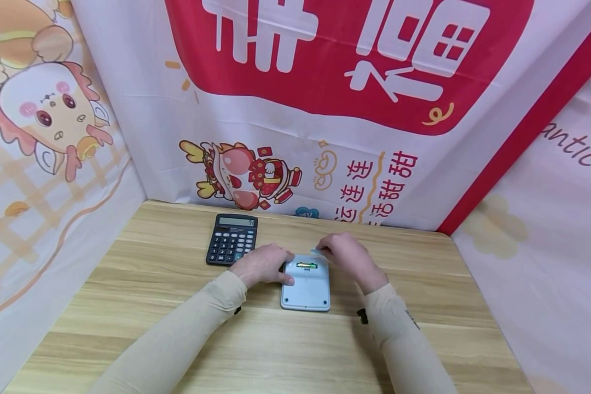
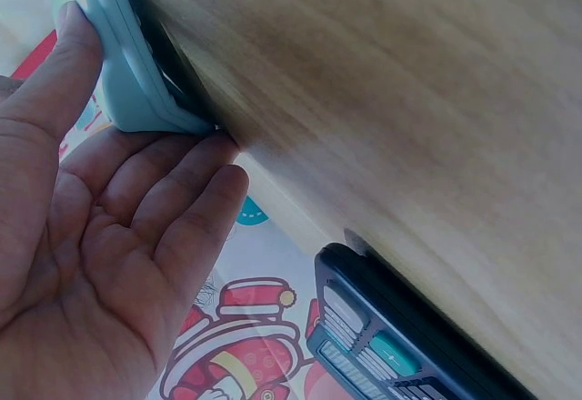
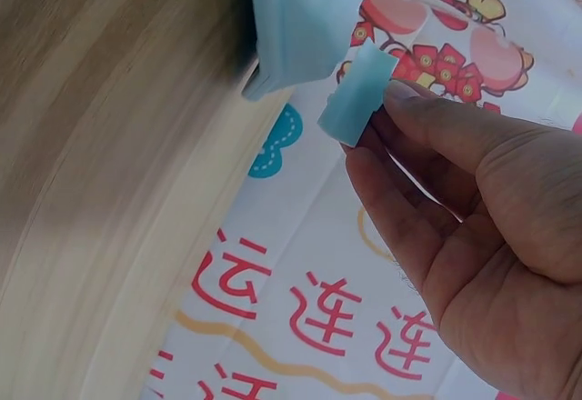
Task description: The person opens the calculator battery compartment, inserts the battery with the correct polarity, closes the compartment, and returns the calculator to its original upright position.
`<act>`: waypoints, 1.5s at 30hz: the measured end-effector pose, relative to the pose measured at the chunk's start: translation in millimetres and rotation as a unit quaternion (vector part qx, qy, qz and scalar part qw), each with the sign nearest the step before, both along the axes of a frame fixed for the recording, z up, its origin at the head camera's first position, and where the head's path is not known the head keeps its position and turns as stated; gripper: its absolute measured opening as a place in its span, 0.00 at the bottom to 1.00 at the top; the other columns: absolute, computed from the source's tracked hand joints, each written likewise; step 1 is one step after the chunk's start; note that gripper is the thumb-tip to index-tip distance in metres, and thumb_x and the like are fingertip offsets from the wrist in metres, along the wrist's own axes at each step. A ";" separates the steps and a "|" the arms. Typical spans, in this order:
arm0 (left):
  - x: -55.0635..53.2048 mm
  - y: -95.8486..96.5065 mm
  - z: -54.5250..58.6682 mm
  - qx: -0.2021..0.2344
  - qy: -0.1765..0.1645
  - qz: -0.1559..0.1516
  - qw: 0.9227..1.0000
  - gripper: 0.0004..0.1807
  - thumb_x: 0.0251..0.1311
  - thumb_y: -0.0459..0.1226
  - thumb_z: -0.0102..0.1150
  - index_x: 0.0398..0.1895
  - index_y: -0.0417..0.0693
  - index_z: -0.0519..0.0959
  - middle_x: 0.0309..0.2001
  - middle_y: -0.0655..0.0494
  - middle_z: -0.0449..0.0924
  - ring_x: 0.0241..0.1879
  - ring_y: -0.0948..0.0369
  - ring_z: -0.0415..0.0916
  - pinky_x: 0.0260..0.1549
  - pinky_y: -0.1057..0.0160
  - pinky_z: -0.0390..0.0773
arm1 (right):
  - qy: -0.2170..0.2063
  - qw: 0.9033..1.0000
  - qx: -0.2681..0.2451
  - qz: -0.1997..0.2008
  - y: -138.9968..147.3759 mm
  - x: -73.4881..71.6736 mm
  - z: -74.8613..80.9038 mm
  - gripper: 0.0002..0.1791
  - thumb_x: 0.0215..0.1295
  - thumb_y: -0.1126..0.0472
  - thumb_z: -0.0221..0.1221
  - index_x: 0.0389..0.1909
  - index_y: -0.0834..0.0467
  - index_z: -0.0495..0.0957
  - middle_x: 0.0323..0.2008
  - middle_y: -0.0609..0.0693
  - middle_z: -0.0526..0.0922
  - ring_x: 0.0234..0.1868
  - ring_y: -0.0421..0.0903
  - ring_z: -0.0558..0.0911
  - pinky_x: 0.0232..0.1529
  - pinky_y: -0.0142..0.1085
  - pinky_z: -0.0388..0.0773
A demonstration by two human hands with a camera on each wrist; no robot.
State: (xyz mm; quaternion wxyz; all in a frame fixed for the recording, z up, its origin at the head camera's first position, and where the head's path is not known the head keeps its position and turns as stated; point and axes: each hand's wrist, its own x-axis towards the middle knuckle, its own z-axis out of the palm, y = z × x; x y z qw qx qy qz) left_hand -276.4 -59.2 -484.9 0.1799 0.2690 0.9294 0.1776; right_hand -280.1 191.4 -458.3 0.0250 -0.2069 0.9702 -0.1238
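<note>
**On the wooden tabletop point(image 1: 256, 350): light-blue device back-up, battery bay exposed**

My left hand point(image 1: 263, 264) steadies the light-blue device point(image 1: 307, 293), likely a calculator, thumb on its back, fingers at the edge, partly closed. My right hand point(image 1: 348, 257) pinches the small blue cover point(image 3: 359, 95) near the top edge, thumb to fingertips. Battery point(image 1: 307, 265) sits in its slot. Step, as I judge it: battery-cover handling; off or on, can't tell. Next move calls for a light pinch and a firm left hold.

Text: dark calculator point(image 1: 232, 241) shows what looks like "74", number keys legible, brand too small. Backdrop point(image 1: 266, 115): big 福, plus 运连连, 活甜甜; right-hand wall point(image 1: 561, 230): "antic", cut off. No brand readable on the blue back.
</note>
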 end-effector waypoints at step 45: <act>0.3 1.1 0.8 -0.001 0.001 0.005 1.000 0.34 0.75 0.51 0.81 0.78 0.47 0.86 0.72 0.48 0.91 0.61 0.56 0.88 0.75 0.47 0.87 | -0.024 0.998 0.011 0.050 -26.2 11.6 -1.9 0.10 0.80 0.65 0.75 0.56 0.52 0.98 0.50 0.48 0.99 0.51 0.43 0.95 0.60 0.42 0.95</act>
